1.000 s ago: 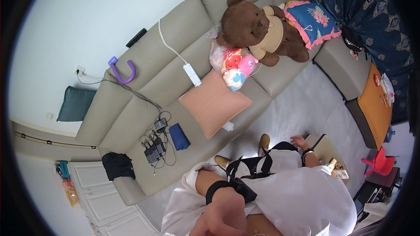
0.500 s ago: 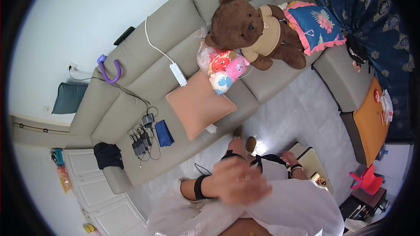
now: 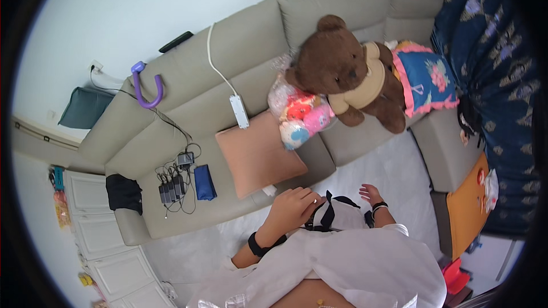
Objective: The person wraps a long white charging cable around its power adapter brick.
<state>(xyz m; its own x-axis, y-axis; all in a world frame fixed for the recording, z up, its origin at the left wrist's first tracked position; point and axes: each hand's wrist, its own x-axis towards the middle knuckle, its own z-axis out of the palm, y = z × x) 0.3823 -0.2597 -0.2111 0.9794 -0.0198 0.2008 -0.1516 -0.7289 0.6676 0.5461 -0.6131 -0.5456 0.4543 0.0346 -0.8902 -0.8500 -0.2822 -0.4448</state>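
Note:
My left hand, with a black band at its wrist, is closed in a loose curl in front of my body. Its fingertips come close to the black straps on a pale cloth at my waist. What they hold, if anything, is hidden. My right hand is open to the right of that cloth, fingers spread and nothing in them. A dark band and a light one circle its wrist.
On the grey sofa lie a peach cushion, a white power strip, black adapters with tangled cords, a blue pouch, bagged plush toys and a brown teddy bear. An orange-topped seat stands at right.
My view has shifted. My left hand has moved up and left and is no longer smeared. The right hand has moved away from the low pale-topped piece, which is out of view, as are my feet.

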